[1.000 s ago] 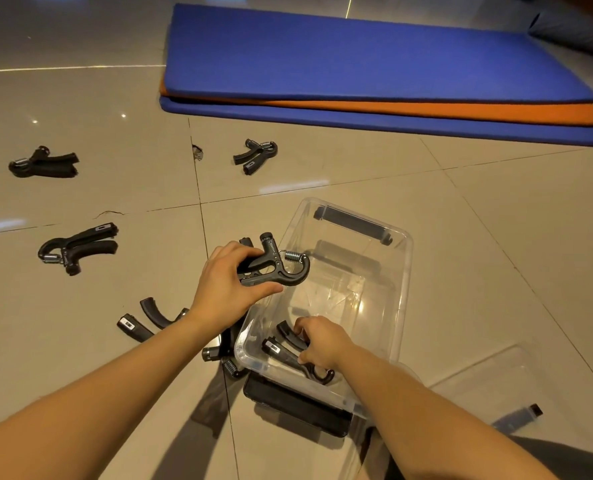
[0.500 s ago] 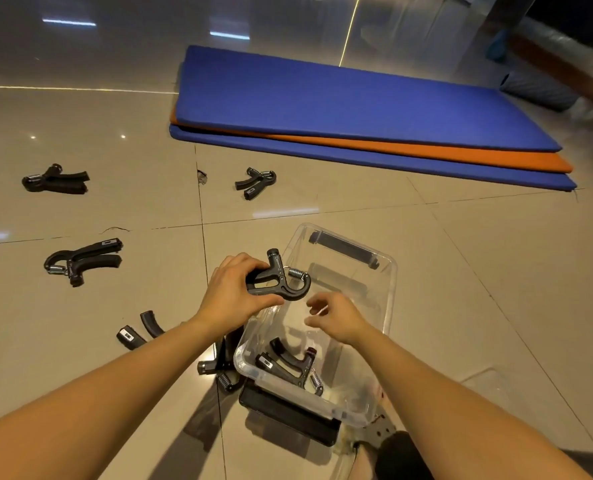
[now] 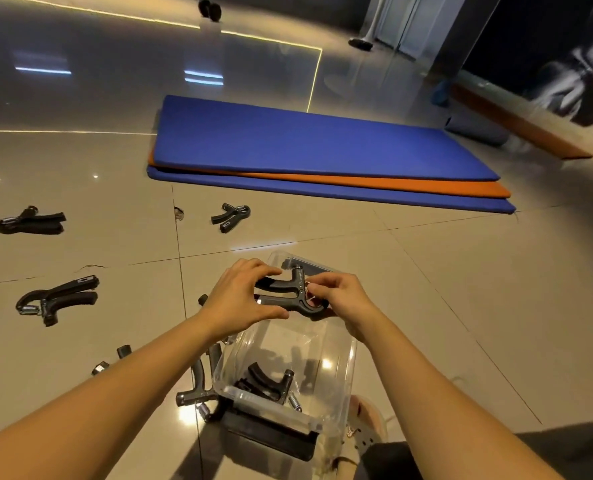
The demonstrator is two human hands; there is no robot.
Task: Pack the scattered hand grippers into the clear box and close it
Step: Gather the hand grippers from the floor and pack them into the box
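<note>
I hold one gripper [image 3: 290,297] in the air above the far end of the box [image 3: 347,368], with both hands on it. My left hand [image 3: 239,299] has its fingers [image 3: 260,266] and thumb curled round the two handles. My right hand [image 3: 343,299] pinches the spring end, its fingers bent in close.

The box stands open on the floor [image 3: 461,289] in front of me, between my forearms. A second gripper [image 3: 267,386] lies inside it at the near end.

A third gripper [image 3: 198,386] lies on the floor just beside the box's left wall, partly under my left arm; I cannot tell whether it touches the wall. A fourth gripper [image 3: 57,299] lies well to the left of my hands. A fifth gripper [image 3: 30,221] lies further off on the left. A sixth gripper [image 3: 231,216] lies beyond the box, near the mats [image 3: 305,143], which are stacked blue, orange, blue.
</note>
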